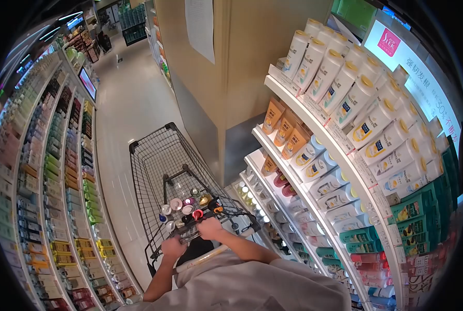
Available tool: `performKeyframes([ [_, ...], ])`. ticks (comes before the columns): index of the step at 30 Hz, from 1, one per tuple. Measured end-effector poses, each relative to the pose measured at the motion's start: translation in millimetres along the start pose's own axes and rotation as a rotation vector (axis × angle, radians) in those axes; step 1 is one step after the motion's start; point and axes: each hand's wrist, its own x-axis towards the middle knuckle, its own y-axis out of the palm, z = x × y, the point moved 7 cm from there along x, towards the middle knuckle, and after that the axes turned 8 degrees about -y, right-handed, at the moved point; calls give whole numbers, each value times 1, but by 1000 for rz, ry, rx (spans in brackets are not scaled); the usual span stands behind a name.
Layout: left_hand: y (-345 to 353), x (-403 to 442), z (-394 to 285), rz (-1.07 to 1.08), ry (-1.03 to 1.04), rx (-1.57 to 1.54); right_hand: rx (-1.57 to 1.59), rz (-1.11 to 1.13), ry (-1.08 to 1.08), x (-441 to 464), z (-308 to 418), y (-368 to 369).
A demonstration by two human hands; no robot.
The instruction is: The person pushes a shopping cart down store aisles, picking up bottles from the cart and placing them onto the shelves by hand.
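A dark wire shopping cart (159,155) stands in front of me, angled up and to the left. Both of my hands are closed on its handle (192,234): my left hand (174,248) near the handle's left part, my right hand (209,228) further right. Several small bottles and jars with round tops lie in the near end of the basket, among them a pink-and-white one (176,204) and a gold one (205,200). Something red (197,214) sits just beyond my right hand.
Curved shelves of bottles and boxes (60,207) line the left. On the right, tiered shelves (319,122) hold white bottles (363,129) and orange tubes (296,141) close to the cart. A tan pillar (200,78) stands ahead right. The tiled aisle (109,98) runs ahead to the left.
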Motion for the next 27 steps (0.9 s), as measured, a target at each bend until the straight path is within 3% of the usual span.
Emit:
performKeyframes([
  [12,-32,131,40,-75,36,55,11,62,1,126,-34,-54],
  [27,-144,369,107,-31,110,-18,-13,69,146,365,-106,-116],
])
